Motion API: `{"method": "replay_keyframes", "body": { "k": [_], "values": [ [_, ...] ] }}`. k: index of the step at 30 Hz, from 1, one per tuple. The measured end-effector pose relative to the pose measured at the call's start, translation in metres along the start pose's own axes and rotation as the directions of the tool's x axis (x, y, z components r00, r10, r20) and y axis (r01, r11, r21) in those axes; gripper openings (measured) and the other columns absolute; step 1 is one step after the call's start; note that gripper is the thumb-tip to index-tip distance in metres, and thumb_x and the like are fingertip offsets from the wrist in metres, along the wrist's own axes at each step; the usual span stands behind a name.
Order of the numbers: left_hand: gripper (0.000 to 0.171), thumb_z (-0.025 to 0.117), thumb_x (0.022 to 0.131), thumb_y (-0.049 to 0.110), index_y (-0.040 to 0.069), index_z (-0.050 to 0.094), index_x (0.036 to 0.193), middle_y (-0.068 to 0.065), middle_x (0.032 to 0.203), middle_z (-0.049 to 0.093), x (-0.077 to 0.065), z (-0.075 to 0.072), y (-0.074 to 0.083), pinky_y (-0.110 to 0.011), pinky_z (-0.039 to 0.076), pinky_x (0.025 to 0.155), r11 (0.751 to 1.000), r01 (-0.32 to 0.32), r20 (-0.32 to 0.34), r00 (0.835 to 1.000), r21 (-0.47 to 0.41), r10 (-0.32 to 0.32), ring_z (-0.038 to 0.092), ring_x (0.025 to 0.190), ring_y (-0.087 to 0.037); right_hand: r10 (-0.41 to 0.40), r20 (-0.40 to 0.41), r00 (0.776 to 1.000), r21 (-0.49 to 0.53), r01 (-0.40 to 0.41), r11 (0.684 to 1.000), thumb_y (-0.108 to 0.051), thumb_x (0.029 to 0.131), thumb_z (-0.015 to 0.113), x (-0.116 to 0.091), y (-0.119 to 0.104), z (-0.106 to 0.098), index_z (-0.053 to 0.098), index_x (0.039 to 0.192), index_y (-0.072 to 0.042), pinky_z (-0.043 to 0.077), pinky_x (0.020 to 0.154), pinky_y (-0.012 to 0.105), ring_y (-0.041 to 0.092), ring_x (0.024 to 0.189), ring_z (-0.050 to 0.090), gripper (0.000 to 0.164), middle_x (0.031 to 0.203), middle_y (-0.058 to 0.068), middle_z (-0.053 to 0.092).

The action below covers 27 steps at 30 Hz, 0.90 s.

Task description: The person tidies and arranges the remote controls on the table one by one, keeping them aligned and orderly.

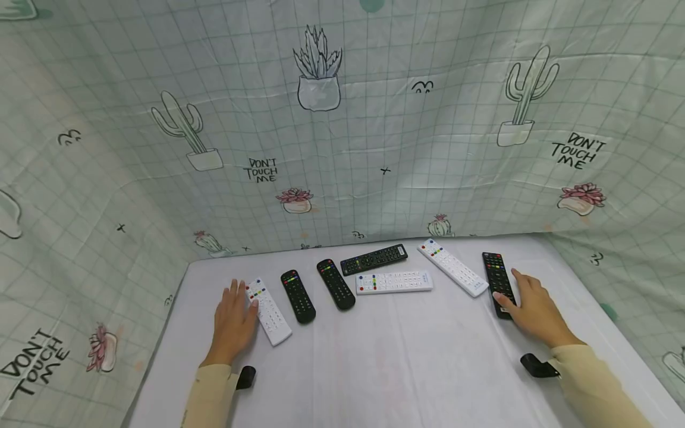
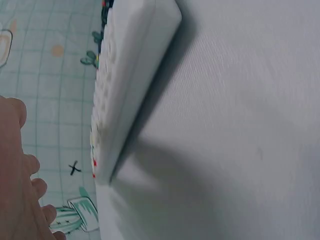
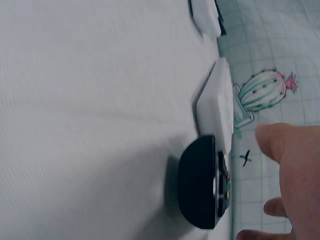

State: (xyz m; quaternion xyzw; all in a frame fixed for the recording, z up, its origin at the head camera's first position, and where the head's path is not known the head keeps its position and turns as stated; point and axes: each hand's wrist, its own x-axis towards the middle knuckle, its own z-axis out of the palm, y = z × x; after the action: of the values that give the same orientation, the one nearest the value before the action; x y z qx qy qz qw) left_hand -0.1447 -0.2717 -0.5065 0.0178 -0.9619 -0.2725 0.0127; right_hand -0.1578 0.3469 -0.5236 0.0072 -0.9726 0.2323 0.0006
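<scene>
The checked cloth (image 1: 369,137) reads "DON'T TOUCH ME" (three times).

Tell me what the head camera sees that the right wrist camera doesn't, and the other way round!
Only the head view shows the left hand and the leftmost white remote. Only the right wrist view shows the curved underside of the rightmost black remote. Both show the right hand, that black remote, the rightmost white remote and the cactus cloth.
</scene>
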Motion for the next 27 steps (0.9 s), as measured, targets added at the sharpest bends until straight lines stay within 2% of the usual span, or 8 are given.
{"method": "replay_keyframes", "body": {
  "k": [10,16,22,27],
  "values": [
    [0.066,0.047,0.111,0.023,-0.009,0.023,0.163,-0.031,0.172,0.015,-0.002,0.013,0.028,-0.070,0.012,0.125,0.997,-0.076,-0.037,0.996,-0.013,0.075,0.011,0.157,-0.054,0.098,0.005,0.995,0.032,-0.098,0.995,-0.034,0.100,0.070,-0.010,-0.014,0.004,0.026,0.155,0.019,0.046,0.090,0.078,0.067,0.124,0.043,0.089,0.141,0.051,0.033],
    [0.063,0.053,0.109,0.019,-0.012,0.032,0.159,-0.033,0.167,0.025,-0.002,0.022,0.045,-0.074,0.019,0.121,0.981,-0.192,-0.100,0.977,-0.035,0.187,0.022,0.153,-0.056,0.117,-0.006,0.993,0.037,-0.117,0.992,-0.030,0.096,0.074,-0.012,-0.018,0.006,0.028,0.153,0.018,0.049,0.085,0.075,0.064,0.120,0.049,0.088,0.137,0.049,0.038],
    [0.062,0.055,0.109,0.020,-0.011,0.035,0.158,-0.032,0.166,0.030,-0.003,0.033,0.062,-0.077,0.023,0.118,0.966,-0.256,-0.108,0.962,-0.042,0.251,0.027,0.152,-0.055,0.151,0.006,0.989,0.051,-0.151,0.987,-0.027,0.095,0.074,-0.013,-0.022,0.007,0.029,0.152,0.019,0.050,0.083,0.071,0.060,0.114,0.053,0.086,0.134,0.049,0.040],
    [0.060,0.056,0.108,0.019,-0.010,0.037,0.157,-0.031,0.165,0.033,-0.006,0.043,0.078,-0.076,0.024,0.117,0.952,-0.298,-0.100,0.951,-0.062,0.291,0.029,0.151,-0.055,0.145,-0.013,0.989,0.065,-0.144,0.987,-0.021,0.094,0.074,-0.015,-0.024,0.009,0.031,0.149,0.023,0.049,0.085,0.069,0.058,0.108,0.056,0.083,0.130,0.050,0.043]
  ]
}}
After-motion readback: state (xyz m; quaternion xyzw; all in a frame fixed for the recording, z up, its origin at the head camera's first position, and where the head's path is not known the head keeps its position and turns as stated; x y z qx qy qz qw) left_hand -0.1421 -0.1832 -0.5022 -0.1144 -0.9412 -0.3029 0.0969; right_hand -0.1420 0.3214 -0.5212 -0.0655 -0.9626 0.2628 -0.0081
